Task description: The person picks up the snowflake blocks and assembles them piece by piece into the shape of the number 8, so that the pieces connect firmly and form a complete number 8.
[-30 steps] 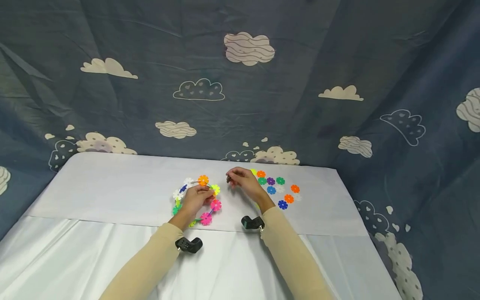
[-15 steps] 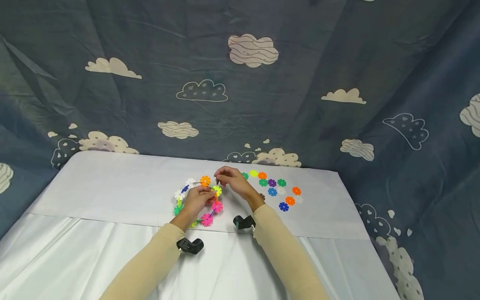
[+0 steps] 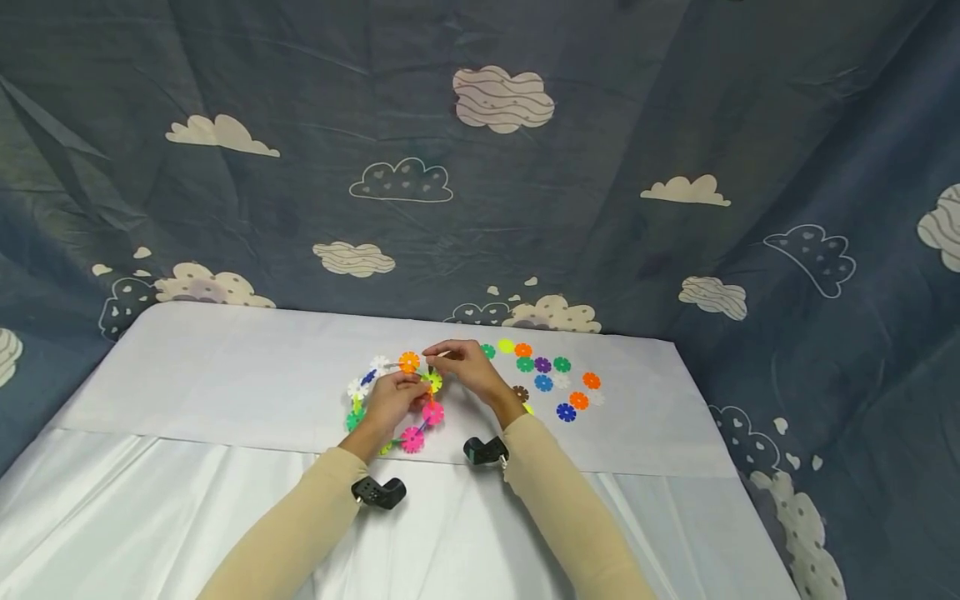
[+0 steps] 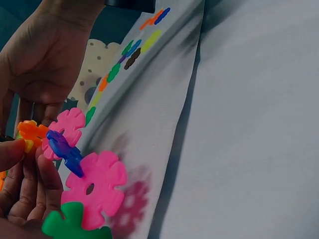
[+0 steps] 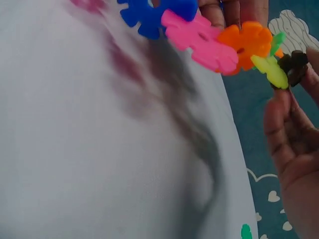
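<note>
A ring of interlocking plastic flower discs (image 3: pixel 412 439), in several colours, is held by my left hand (image 3: pixel 393 404) at its right side. In the left wrist view, a pink disc (image 4: pixel 102 184), a blue disc (image 4: pixel 66 153) and an orange disc (image 4: pixel 33 131) join edge to edge beside the fingers. My right hand (image 3: pixel 468 371) pinches a dark brown disc (image 5: pixel 295 68) between thumb and fingers. That brown disc meets the edge of a yellow disc (image 5: pixel 270 72), which links to an orange disc (image 5: pixel 245 44). The left palm hides part of the ring.
Loose flower discs lie flat on the white cloth to the right, among them a purple disc (image 3: pixel 542 365), a dark blue disc (image 3: pixel 566 412) and another brown disc (image 3: pixel 520 393). A dark cloud-print curtain (image 3: pixel 570 250) hangs behind the white-covered table (image 3: pixel 247 375).
My right hand has moved left with the brown disc, from apart to the yellow disc of the ring. The left hand keeps its hold in nearly the same place.
</note>
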A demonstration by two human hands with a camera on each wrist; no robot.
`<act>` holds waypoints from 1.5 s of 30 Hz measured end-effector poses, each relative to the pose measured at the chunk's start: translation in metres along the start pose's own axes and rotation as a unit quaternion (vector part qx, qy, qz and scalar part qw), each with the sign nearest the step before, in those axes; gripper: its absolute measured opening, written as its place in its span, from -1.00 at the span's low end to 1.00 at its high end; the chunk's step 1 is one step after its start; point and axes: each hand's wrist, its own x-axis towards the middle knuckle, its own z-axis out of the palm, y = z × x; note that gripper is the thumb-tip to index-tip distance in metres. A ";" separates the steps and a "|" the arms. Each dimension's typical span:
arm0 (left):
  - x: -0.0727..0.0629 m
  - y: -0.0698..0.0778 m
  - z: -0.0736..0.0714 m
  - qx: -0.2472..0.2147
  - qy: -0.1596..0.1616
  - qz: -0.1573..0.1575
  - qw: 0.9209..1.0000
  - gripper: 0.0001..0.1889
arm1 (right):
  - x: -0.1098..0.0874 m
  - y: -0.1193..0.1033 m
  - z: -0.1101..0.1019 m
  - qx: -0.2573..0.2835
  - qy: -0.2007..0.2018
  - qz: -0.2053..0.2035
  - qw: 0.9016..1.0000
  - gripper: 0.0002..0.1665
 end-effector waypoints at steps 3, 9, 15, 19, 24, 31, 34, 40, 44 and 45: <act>0.000 -0.001 0.001 -0.001 0.004 0.001 1.000 -0.78 | -0.002 0.003 -0.002 -0.003 0.005 -0.003 1.000 -0.70; 0.001 -0.004 0.003 -0.013 0.013 0.013 1.000 -0.82 | -0.003 0.002 -0.005 0.007 -0.011 -0.030 0.999 -0.67; -0.001 -0.005 0.004 -0.002 0.030 0.027 0.999 -0.84 | -0.005 -0.004 -0.003 -0.035 -0.014 -0.010 0.999 -0.70; -0.003 -0.005 0.004 -0.002 0.030 0.029 0.999 -0.84 | -0.006 -0.005 -0.002 -0.058 -0.014 0.012 0.998 -0.72; -0.005 -0.004 0.002 0.001 0.025 0.019 1.000 -0.84 | -0.006 -0.002 -0.001 -0.064 -0.020 0.009 0.998 -0.70; -0.004 -0.004 0.001 0.004 0.026 0.025 0.999 -0.84 | -0.008 -0.002 0.000 -0.047 -0.021 -0.010 0.999 -0.68; -0.004 -0.004 0.000 0.002 0.026 0.024 0.999 -0.83 | -0.010 -0.002 -0.001 -0.038 -0.025 -0.010 0.999 -0.63; -0.004 -0.002 -0.002 0.002 0.025 0.016 1.000 -0.82 | -0.018 0.005 -0.005 -0.025 -0.021 0.026 0.999 -0.69; -0.005 0.000 -0.002 0.003 0.018 0.010 1.000 -0.82 | -0.021 0.008 -0.005 -0.059 -0.035 0.044 0.997 -0.82; -0.005 0.000 -0.002 0.004 0.016 0.009 1.000 -0.82 | -0.022 0.009 -0.005 -0.065 -0.037 0.048 0.996 -0.84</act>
